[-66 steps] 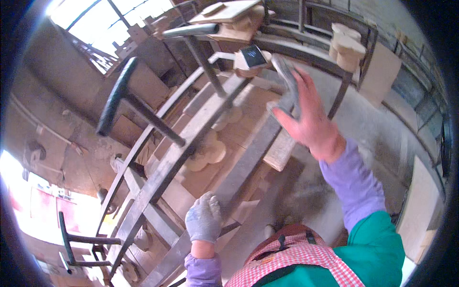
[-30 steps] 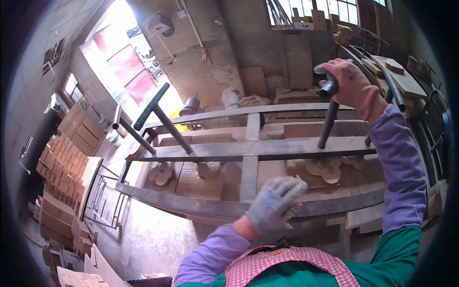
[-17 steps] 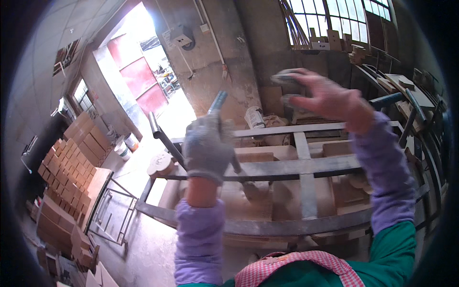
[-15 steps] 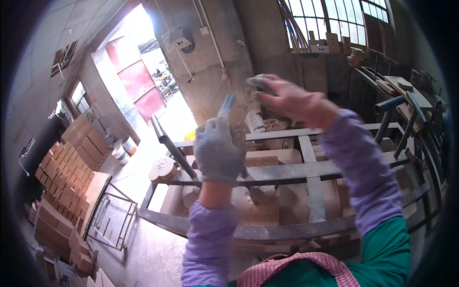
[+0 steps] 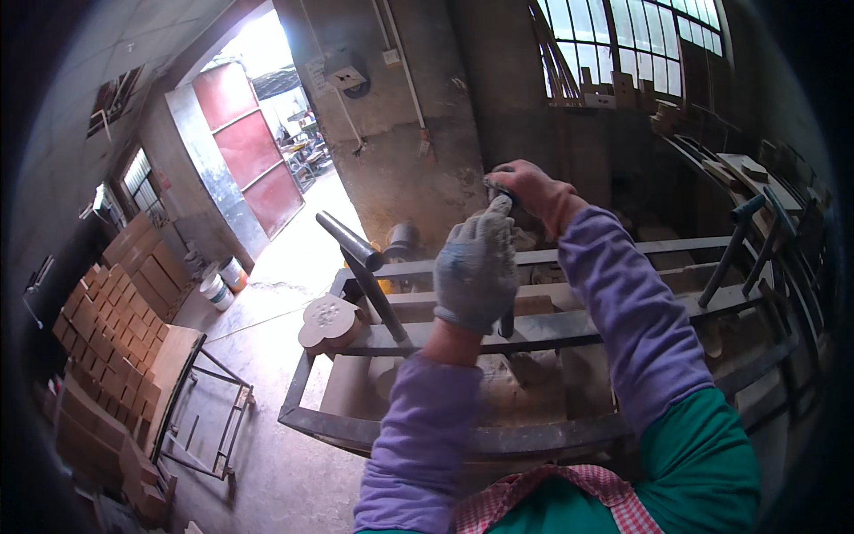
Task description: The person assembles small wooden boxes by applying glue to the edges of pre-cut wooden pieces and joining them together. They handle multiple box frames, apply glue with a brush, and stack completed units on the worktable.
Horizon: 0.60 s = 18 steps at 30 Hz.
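My right hand (image 5: 536,192), in a pinkish glove, is raised in front of me and shut on a dark tool (image 5: 506,326) whose handle hangs down behind my left hand. My left hand (image 5: 477,267) wears a grey-white knit glove, its back toward me. Its fingertips reach up and touch the right hand at the tool's top. Whether the left hand grips the handle is hidden. Both hands hover over a dark metal frame cart (image 5: 418,431) that holds pale wooden pieces.
A flower-shaped wooden piece (image 5: 327,321) lies on the cart's left corner beside a slanted metal bar (image 5: 358,252). Stacked cardboard boxes (image 5: 107,307) line the left wall. A metal stand (image 5: 206,418), two buckets (image 5: 219,283) and a red door (image 5: 251,151) are at the left.
My head has turned from the cart toward the doorway. The right hand took the tool and brought it to the centre. The left hand rose from the cart rail to meet the right hand.
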Available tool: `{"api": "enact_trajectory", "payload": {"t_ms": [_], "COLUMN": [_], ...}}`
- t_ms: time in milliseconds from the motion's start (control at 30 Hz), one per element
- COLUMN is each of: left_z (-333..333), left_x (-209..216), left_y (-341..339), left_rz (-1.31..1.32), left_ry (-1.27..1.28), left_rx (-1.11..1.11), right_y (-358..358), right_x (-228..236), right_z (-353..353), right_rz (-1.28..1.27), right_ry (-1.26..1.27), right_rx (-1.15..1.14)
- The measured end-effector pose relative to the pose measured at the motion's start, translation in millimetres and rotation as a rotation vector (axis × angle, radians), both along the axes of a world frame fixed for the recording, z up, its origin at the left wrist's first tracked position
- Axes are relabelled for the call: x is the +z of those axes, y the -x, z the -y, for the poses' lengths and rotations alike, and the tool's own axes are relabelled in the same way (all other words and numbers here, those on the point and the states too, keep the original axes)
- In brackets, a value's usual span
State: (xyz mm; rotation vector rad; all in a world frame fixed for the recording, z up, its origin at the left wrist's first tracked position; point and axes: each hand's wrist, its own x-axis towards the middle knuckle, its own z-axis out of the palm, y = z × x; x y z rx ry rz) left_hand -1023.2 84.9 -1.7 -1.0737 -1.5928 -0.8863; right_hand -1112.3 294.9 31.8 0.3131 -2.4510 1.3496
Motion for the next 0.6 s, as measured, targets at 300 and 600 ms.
{"api": "enact_trajectory", "payload": {"t_ms": [300,600], "left_z": [12.8,-2.6], "left_x": [-18.6,0.3], "left_y": [119.9,128.4], "left_rz": [0.475,0.056], "left_ry": [-0.303,-0.249], "left_rx": [-0.722,-0.081], "right_y": [-139.2,-195.3], "right_x": [-21.0,24.7], "right_z": [26.6,77.9], "right_rz": [-0.71,-0.182], "right_ry": [-0.562,-0.416], "right_rx": [-0.649,-0.512]}}
